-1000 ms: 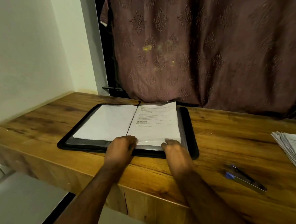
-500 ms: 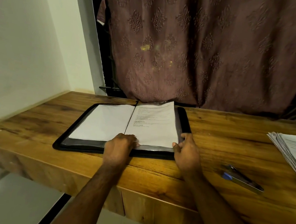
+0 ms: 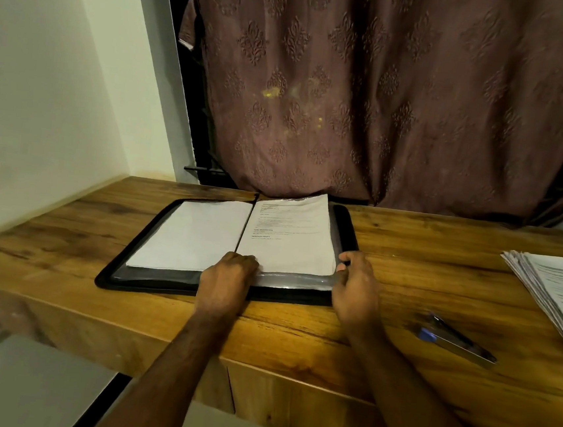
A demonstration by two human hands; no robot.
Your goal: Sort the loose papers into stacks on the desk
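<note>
Black zip folder (image 3: 347, 226) lies open flat on the wooden desk (image 3: 421, 282), clear sleeves inside: blank-looking sheet (image 3: 192, 235) in the left half, printed page (image 3: 291, 238) in the right. Left hand (image 3: 227, 278) knuckles curled, pressing at the spine near the page's bottom corner; can't tell if it pinches anything. Right hand (image 3: 355, 286) fingers bent round the sleeve's bottom-right edge, thumb on top. Likely step: get the page out. Keep the left hand pinning, slide the sheet out flat, don't crease it. Loose paper stack (image 3: 561, 292) sits fanned at far right; stapler (image 3: 457, 340) between it and the folder.
</note>
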